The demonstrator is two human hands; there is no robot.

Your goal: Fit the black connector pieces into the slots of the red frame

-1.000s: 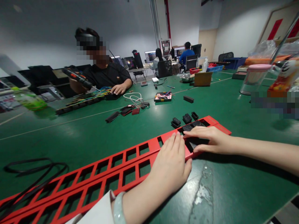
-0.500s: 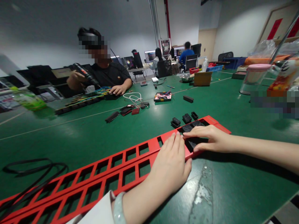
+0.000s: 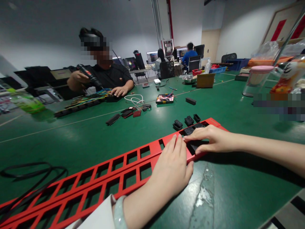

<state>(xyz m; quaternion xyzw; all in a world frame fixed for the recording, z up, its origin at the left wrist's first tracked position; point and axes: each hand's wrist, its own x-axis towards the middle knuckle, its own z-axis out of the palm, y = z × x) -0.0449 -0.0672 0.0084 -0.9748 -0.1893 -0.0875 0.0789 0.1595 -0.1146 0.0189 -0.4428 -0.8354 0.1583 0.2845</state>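
Head view: the red frame (image 3: 156, 147) lies on the table (image 3: 78, 136), black blocks (image 3: 189, 130) in its end. The left hand (image 3: 170, 167) rests open on the frame. The right hand (image 3: 212, 140) curls over a black piece (image 3: 195, 145) inside; I can't tell if it grips. A box (image 3: 165, 99) holds wires (image 3: 171, 94).

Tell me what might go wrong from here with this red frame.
The red frame might shift if the left hand, resting flat on it, lifts. The black cable lying across its left part could then snag. The loose black pieces just beyond its far edge might get knocked by the right hand.
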